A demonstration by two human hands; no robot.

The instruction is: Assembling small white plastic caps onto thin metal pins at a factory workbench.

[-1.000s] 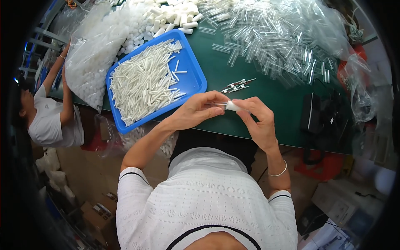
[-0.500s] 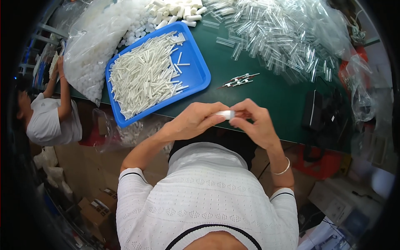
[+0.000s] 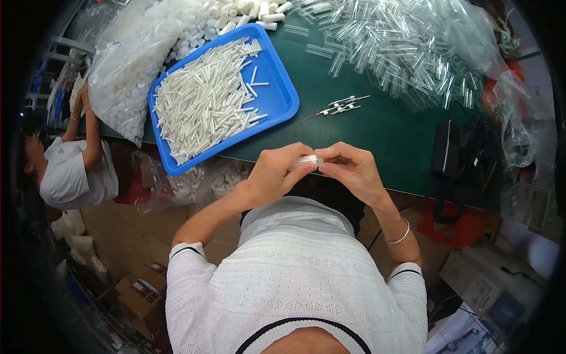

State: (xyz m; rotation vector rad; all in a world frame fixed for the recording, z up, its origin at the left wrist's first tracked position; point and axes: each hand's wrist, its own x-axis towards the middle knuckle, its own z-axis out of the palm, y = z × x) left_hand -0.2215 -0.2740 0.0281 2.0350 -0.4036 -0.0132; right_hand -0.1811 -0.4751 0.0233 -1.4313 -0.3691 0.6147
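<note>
Close to my body, at the table's front edge, my left hand is closed round a short clear tube with something white inside. The thumb and fingers of my right hand pinch the tube's right end, where a small translucent piece shows between the fingertips. What else the right fingers hold is hidden. Beyond my hands, a few thin red and white sticks lie together on the green table. A blue tray heaped with thin white rods is just left of them.
Clear tubes are piled at the back right, partly on plastic film. White cylinders and a bag of translucent caps lie at the back left. A black box is at the right. Another person works at far left.
My right hand has come slightly left, closing in on the tube's end. The reddish thing near its fingers no longer shows. The view has shifted a little.
</note>
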